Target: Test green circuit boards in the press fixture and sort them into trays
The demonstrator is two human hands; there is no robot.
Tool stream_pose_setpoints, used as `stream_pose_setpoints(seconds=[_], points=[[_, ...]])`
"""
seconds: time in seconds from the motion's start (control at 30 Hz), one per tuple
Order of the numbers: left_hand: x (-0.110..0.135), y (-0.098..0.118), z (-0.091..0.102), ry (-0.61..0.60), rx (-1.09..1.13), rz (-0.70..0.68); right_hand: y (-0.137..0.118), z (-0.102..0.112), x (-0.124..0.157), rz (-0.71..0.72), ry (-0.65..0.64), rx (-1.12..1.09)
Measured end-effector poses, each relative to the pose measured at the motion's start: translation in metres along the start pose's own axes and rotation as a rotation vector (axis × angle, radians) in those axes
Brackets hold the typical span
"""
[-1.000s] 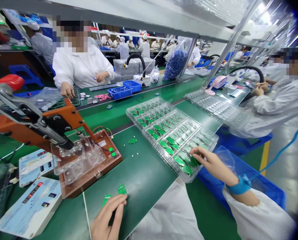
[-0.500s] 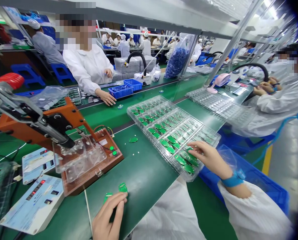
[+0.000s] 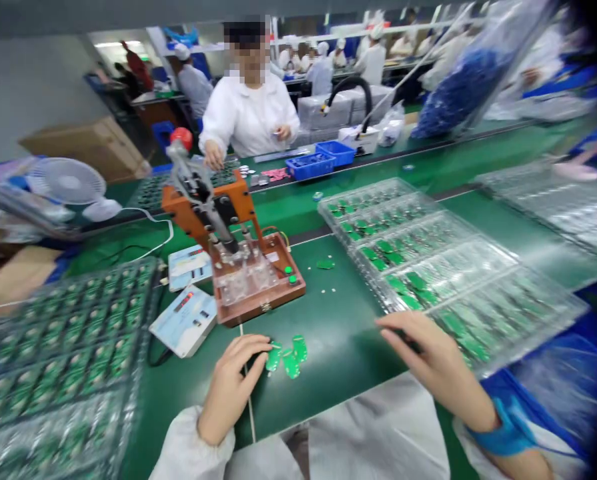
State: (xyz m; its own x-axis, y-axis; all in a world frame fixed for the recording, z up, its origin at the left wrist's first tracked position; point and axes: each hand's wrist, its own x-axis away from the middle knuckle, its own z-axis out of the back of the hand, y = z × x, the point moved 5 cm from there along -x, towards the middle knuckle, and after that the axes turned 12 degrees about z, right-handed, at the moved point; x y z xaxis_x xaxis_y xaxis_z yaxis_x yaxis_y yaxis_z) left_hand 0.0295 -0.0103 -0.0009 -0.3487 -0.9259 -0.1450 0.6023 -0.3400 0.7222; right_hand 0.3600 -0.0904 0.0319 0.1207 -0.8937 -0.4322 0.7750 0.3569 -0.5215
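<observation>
My left hand (image 3: 235, 373) is low over the green bench, thumb and fingertips closed on the edge of a small green circuit board (image 3: 274, 358). Two more boards (image 3: 292, 365) lie right beside it, partly overlapping. My right hand (image 3: 425, 347) hovers at the near-left edge of a clear plastic tray (image 3: 515, 263), thumb apart from the fingers and nothing visible between them. Rows of green circuit boards (image 3: 421, 283) sit in the tray's compartments. Behind my left hand stands an orange toggle-clamp test fixture (image 3: 258, 310) with a red-knobbed lever.
Two light-blue meter boxes (image 3: 191, 327) stand left of the fixture. Another board-filled tray (image 3: 73, 333) covers the bench's left side. A single board (image 3: 325, 265) and white bits lie between fixture and clear tray. Blue bins (image 3: 311, 165) and a co-worker (image 3: 251, 113) are across the bench.
The view has swung left. My right hand has left the boards in the clear tray and moved toward its left edge. Three boards now show by my left hand.
</observation>
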Motion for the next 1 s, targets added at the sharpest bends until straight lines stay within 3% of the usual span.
stream_pose_setpoints(seconds=[0.17,0.3,0.53,0.67,0.83,0.9,1.0], points=[[0.005,0.001,-0.001,-0.219,-0.153,-0.098,-0.042,-0.092,-0.021,0.186,-0.258,-0.240],[0.003,0.002,-0.008,-0.309,-0.233,-0.128,-0.045,-0.123,-0.032,0.194,-0.374,-0.218],[-0.002,-0.003,-0.015,-0.354,-0.243,-0.143,-0.041,-0.134,-0.036,0.202,-0.471,-0.240],[-0.003,0.003,0.001,-0.269,-0.114,-0.158,-0.041,-0.124,-0.046,0.218,-0.409,-0.317],[-0.035,-0.002,0.055,0.066,-0.018,-0.133,-0.045,-0.098,-0.111,0.324,-0.184,-0.324],[-0.057,-0.011,0.069,0.169,-0.087,-0.117,-0.048,-0.101,-0.144,0.383,-0.153,-0.294],[-0.086,-0.023,0.072,0.183,-0.182,-0.104,-0.049,-0.120,-0.184,0.448,-0.194,-0.256]])
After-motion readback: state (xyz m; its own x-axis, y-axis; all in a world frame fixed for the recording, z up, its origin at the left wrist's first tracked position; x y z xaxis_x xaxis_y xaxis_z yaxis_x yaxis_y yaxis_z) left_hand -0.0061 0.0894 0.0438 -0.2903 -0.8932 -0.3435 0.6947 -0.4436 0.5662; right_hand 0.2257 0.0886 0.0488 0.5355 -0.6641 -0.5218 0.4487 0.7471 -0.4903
